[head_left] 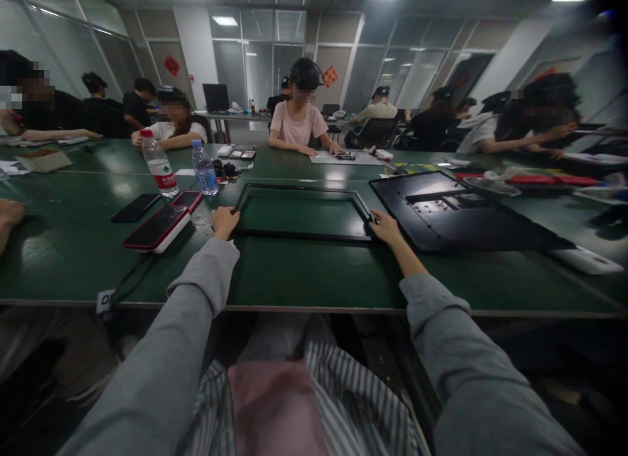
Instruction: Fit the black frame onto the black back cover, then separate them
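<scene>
A thin black rectangular frame (304, 235), like a monitor bezel, lies on or just over the green table (314, 279); I cannot tell whether it touches the surface. Through its opening the tabletop shows. My left hand (225, 222) is closed around its left side, thumb near the upper edge. At the right side my right hand (385, 227) grips the frame near the lower right corner. To the right of that hand rests a large black panel (441, 220), like a monitor's back cover, with an opening and brackets in its upper part.
Left of the frame lie a red-edged phone (157, 227) on a white block, a dark phone (136, 208) and two bottles, one red-capped (159, 168), one blue-capped (204, 171). A white device (586, 260) sits at the right. Across the table a person in pink (299, 125) handles small parts.
</scene>
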`<move>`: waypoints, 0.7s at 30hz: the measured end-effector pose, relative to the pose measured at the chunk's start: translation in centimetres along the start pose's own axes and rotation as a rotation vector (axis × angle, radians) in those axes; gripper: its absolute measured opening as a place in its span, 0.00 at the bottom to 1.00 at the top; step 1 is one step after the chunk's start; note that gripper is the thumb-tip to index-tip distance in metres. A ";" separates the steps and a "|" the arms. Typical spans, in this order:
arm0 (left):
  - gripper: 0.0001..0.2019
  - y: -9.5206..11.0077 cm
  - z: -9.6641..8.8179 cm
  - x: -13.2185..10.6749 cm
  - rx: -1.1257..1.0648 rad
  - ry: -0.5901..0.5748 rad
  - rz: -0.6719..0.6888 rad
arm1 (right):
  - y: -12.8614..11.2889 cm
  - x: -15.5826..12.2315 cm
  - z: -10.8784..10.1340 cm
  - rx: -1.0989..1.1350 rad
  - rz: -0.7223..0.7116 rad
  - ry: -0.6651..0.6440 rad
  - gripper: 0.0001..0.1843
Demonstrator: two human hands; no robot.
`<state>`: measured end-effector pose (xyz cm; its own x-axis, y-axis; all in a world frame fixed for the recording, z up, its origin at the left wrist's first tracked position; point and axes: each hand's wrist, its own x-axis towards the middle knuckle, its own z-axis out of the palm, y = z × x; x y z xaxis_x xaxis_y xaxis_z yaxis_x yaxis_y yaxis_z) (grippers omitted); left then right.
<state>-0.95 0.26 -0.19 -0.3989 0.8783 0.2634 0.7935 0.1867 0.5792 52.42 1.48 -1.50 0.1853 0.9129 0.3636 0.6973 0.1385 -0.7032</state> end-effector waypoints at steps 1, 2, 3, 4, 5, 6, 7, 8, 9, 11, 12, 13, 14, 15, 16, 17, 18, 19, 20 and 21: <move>0.13 0.1 0.0 -0.1 -0.003 0.006 -0.001 | 0.1 0.0 0.0 -0.016 0.042 0.008 0.29; 0.12 0.2 0.1 -0.2 -0.007 0.010 -0.003 | 0.2 0.0 0.1 -0.023 0.075 0.014 0.30; 0.11 0.2 0.1 -0.2 -0.010 0.010 -0.008 | 0.3 0.1 0.1 -0.021 0.090 0.018 0.30; 0.11 0.2 0.1 -0.2 -0.012 0.007 -0.013 | 0.5 0.1 0.1 -0.014 0.086 0.017 0.31; 0.11 0.2 0.1 -0.1 -0.014 0.001 -0.016 | 0.7 0.2 0.0 -0.006 0.075 0.009 0.31; 0.11 0.2 0.1 -0.1 -0.015 -0.003 -0.017 | 0.9 0.3 0.0 -0.005 0.066 -0.004 0.32; 0.12 0.2 0.1 0.0 -0.013 -0.005 -0.016 | 1.2 0.4 0.0 -0.012 0.063 -0.020 0.33; 0.12 0.2 0.1 0.0 -0.008 -0.007 -0.015 | 1.4 0.5 0.0 -0.026 0.061 -0.033 0.33; 0.13 0.2 0.1 0.1 0.002 -0.012 -0.013 | 1.6 0.6 0.0 -0.043 0.057 -0.040 0.34; 0.15 0.2 0.0 0.1 0.036 -0.040 -0.015 | 1.9 0.7 0.1 -0.069 0.037 -0.026 0.32; 0.17 0.3 0.0 0.2 0.057 -0.065 -0.020 | 1.9 0.8 0.2 -0.071 0.023 -0.007 0.31; 0.20 0.5 -0.1 0.1 0.076 -0.093 -0.024 | 1.9 0.8 0.3 -0.064 0.011 0.015 0.31; 0.23 0.6 -0.2 0.1 0.088 -0.118 -0.022 | 1.8 0.8 0.3 -0.055 0.007 0.039 0.30; 0.26 0.9 -0.3 0.1 0.092 -0.138 -0.008 | 1.6 0.7 0.4 -0.047 0.011 0.063 0.29; 0.29 1.1 -0.4 0.0 0.085 -0.156 0.025 | 1.4 0.7 0.4 -0.040 0.021 0.083 0.29; 0.31 1.4 -0.5 -0.1 0.068 -0.174 0.077 | 1.2 0.6 0.4 -0.037 0.033 0.098 0.30; 0.34 1.7 -0.6 -0.3 0.045 -0.201 0.150 | 1.0 0.5 0.4 -0.037 0.047 0.107 0.30; 0.36 2.0 -0.7 -0.5 0.019 -0.244 0.233 | 0.9 0.4 0.3 -0.040 0.060 0.110 0.30; 0.38 2.2 -0.9 -0.7 -0.004 -0.298 0.312 | 0.9 0.3 0.2 -0.044 0.070 0.113 0.31; 0.40 2.5 -1.0 -0.9 -0.021 -0.354 0.377 | 0.8 0.2 0.1 -0.048 0.077 0.119 0.31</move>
<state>0.91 -0.50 1.80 0.0953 0.9787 0.1819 0.8414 -0.1769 0.5107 52.97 1.86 -2.08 0.3185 0.8677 0.3817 0.7095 0.0488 -0.7030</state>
